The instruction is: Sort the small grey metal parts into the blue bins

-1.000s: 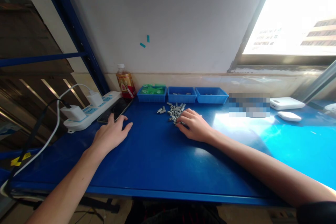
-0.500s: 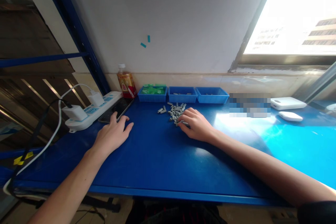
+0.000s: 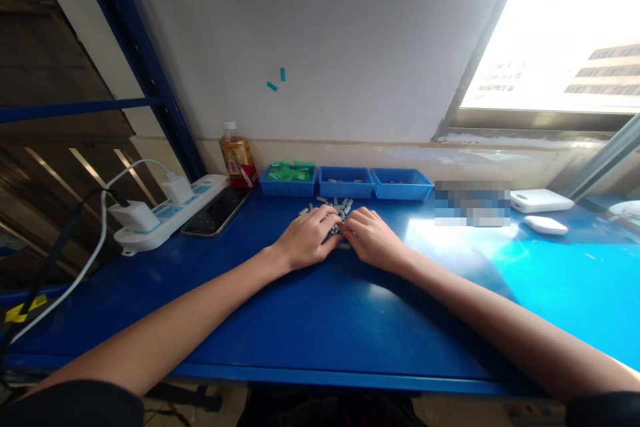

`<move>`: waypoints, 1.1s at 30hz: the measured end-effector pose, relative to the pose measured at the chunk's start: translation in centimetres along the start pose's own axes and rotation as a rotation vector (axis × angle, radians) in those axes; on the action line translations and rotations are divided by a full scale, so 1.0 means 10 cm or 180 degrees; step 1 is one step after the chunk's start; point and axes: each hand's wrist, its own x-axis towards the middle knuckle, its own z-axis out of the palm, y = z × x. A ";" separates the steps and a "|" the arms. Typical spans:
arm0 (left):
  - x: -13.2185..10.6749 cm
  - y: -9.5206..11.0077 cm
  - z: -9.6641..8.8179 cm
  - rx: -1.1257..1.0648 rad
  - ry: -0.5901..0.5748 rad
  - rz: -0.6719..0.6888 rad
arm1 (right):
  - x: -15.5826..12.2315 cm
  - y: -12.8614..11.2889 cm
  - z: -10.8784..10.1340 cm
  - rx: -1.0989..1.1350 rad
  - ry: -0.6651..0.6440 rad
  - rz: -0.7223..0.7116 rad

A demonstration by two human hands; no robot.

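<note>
A loose pile of small silvery metal pieces lies on the blue table, and both hands cover its near part. My left hand has come to the pile from the left, its fingers bent and its thumb pointing towards the other hand. My right hand rests at the pile's right side with fingers curled and thumb drawn in. The fingertips of the two hands nearly meet over the pieces. Whatever sits between the fingers is mostly hidden.
Behind the pile stand a blue bin with green packets and two blue bins with a few small pieces. Left are a phone, a power strip and a bottle. White devices lie right.
My left hand has left the phone and moved right to the pile, beside my right hand. My right hand has stayed in about the same place.
</note>
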 end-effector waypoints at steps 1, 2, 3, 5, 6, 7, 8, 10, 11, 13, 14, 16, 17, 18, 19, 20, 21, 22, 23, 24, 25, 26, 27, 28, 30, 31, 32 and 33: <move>0.03 0.01 0.03 -0.0068 0.0005 0.0031 | 0.00 0.00 -0.01 0.0025 -0.0044 -0.0009; 0.04 0.02 0.04 -0.0120 -0.0016 0.0038 | -0.01 0.00 -0.02 0.0079 -0.0109 -0.0026; 0.02 0.03 0.05 -0.0147 -0.0046 0.0027 | -0.01 0.00 -0.05 0.0152 -0.0176 -0.0052; -0.04 0.04 0.04 -0.0122 -0.0090 -0.0035 | -0.02 -0.04 -0.10 0.0308 -0.0239 -0.0111; -0.08 0.04 0.03 -0.0078 -0.0083 -0.0081 | -0.02 -0.06 -0.13 0.0360 -0.0229 -0.0136; -0.11 0.04 0.03 -0.0017 -0.0061 -0.0126 | -0.02 -0.09 -0.15 0.0385 -0.0211 -0.0164; -0.14 0.05 0.02 0.0055 -0.0039 -0.0160 | -0.02 -0.12 -0.16 0.0379 -0.0197 -0.0201; -0.16 0.05 0.03 0.0177 -0.0019 -0.0191 | -0.02 -0.18 -0.17 0.0280 -0.0169 -0.0248; -0.16 0.05 0.04 0.0209 -0.0027 -0.0190 | -0.01 -0.20 -0.16 0.0212 -0.0162 -0.0236; -0.14 0.05 0.05 0.0200 -0.0044 -0.0196 | -0.01 -0.22 -0.12 0.0120 -0.0170 -0.0170; -0.13 0.05 0.05 0.0172 -0.0038 -0.0213 | -0.01 -0.22 -0.10 0.0107 -0.0174 -0.0132; -0.11 0.05 0.03 0.0080 0.0011 -0.0243 | -0.01 -0.19 -0.05 0.0098 -0.0162 -0.0097; -0.11 0.04 0.01 0.0009 0.0040 -0.0235 | -0.01 -0.17 -0.04 0.0078 -0.0122 -0.0086; -0.11 0.04 -0.01 -0.0081 0.0056 -0.0201 | -0.01 -0.15 -0.02 0.0048 -0.0054 -0.0056; -0.11 0.03 -0.04 -0.0181 0.0058 -0.0145 | 0.00 -0.13 -0.01 0.0026 0.0044 0.0001; -0.11 0.03 -0.06 -0.0275 0.0056 -0.0083 | 0.00 -0.11 0.00 0.0029 0.0151 0.0072; -0.11 0.03 -0.08 -0.0345 0.0062 -0.0036 | 0.00 -0.09 0.01 0.0064 0.0252 0.0145; -0.11 0.03 -0.09 -0.0379 0.0079 -0.0010 | 0.00 -0.07 0.02 0.0126 0.0330 0.0215; -0.11 0.03 -0.10 -0.0376 0.0115 -0.0009 | 0.00 -0.06 0.03 0.0197 0.0376 0.0269; -0.11 0.03 -0.10 -0.0347 0.0163 -0.0028 | 0.01 -0.06 0.03 0.0261 0.0399 0.0303; -0.11 0.03 -0.09 -0.0311 0.0211 -0.0057 | 0.01 -0.06 0.03 0.0313 0.0404 0.0323; -0.11 0.03 -0.08 -0.0284 0.0245 -0.0086 | 0.01 -0.06 0.03 0.0351 0.0405 0.0332; -0.11 0.03 -0.07 -0.0271 0.0263 -0.0111 | 0.02 -0.07 0.03 0.0384 0.0414 0.0340; -0.12 0.02 -0.06 -0.0272 0.0270 -0.0133 | 0.02 -0.08 0.02 0.0424 0.0419 0.0338; -0.12 0.01 -0.04 -0.0303 0.0291 -0.0182 | 0.01 -0.11 0.01 0.0522 0.0436 0.0327; -0.12 0.01 -0.04 -0.0323 0.0313 -0.0207 | 0.01 -0.12 0.00 0.0557 0.0448 0.0312; -0.12 0.01 -0.04 -0.0342 0.0339 -0.0233 | 0.00 -0.13 -0.01 0.0570 0.0463 0.0282; -0.11 0.01 -0.04 -0.0361 0.0359 -0.0254 | -0.01 -0.15 -0.01 0.0558 0.0477 0.0232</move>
